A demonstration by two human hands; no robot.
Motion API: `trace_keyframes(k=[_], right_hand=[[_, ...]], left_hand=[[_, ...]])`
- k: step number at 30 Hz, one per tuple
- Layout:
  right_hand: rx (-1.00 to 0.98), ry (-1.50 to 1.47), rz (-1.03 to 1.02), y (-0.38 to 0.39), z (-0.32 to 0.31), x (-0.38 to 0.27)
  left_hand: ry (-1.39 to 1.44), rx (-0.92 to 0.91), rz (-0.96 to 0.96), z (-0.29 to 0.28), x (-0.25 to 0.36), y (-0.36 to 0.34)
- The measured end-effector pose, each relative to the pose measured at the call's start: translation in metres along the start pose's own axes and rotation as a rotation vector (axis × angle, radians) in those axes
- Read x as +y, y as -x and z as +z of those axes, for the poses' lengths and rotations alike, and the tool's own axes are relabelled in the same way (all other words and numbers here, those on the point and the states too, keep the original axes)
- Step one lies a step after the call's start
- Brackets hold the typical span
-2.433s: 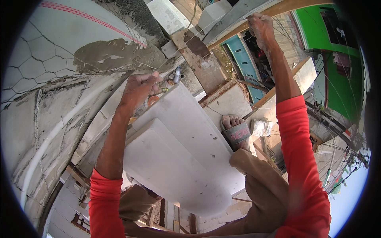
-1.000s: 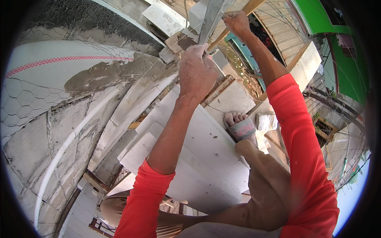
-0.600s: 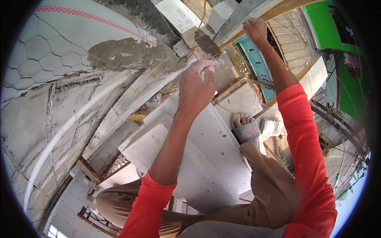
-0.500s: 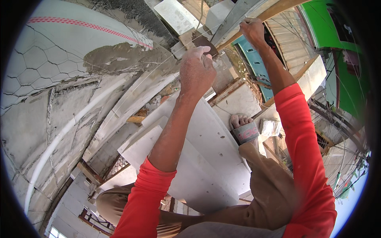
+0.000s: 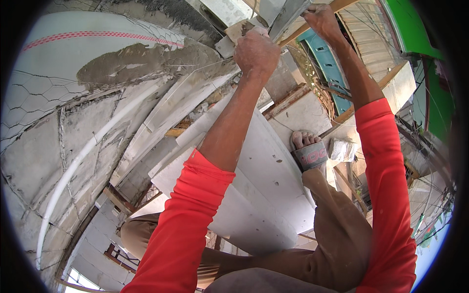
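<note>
Bright daylight. White block [image 5: 261, 188] glares along its lower right edge. Left hand [image 5: 257, 52] evenly lit. Fisheye bending pronounced; black rim. Haze over right sleeve [image 5: 388, 190], low down.

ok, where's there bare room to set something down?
White slab: bare strip between left forearm and sandalled foot, slope unclear. Smaller patch: pale panel just beyond that foot. Crowded: up top, where left hand and right hand flank the grey beam.

Under me: pitted pale slab [image 5: 268, 146], w/ 2nd pale block [image 5: 242, 210] lying lengthwise on it, approx. My R foot [image 5: 304, 139], in grey sandal [image 5: 311, 156], sits at slab's R edge, nr pale board [image 5: 300, 116]; can't tell which bears it. Sm. white chunk [image 5: 343, 150] just beside.
</note>
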State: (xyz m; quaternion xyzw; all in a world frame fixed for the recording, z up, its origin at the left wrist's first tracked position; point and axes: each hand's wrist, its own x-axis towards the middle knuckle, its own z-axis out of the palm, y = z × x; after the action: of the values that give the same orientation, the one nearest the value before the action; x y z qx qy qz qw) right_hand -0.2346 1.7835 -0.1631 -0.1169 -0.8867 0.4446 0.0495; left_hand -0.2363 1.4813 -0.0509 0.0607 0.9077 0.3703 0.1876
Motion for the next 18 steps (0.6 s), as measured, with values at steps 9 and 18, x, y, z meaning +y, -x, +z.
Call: trace_keyframes(k=[9, 18], right_hand=[[0.214, -0.158, 0.254, 0.015, 0.035, -0.120], [0.140, 0.025, -0.040, -0.002, 0.027, -0.053]], left_hand=[[-0.269, -0.217, -0.076, -0.105, -0.048, 0.019], [-0.277, -0.320, -0.012, -0.152, -0.089, 0.076]])
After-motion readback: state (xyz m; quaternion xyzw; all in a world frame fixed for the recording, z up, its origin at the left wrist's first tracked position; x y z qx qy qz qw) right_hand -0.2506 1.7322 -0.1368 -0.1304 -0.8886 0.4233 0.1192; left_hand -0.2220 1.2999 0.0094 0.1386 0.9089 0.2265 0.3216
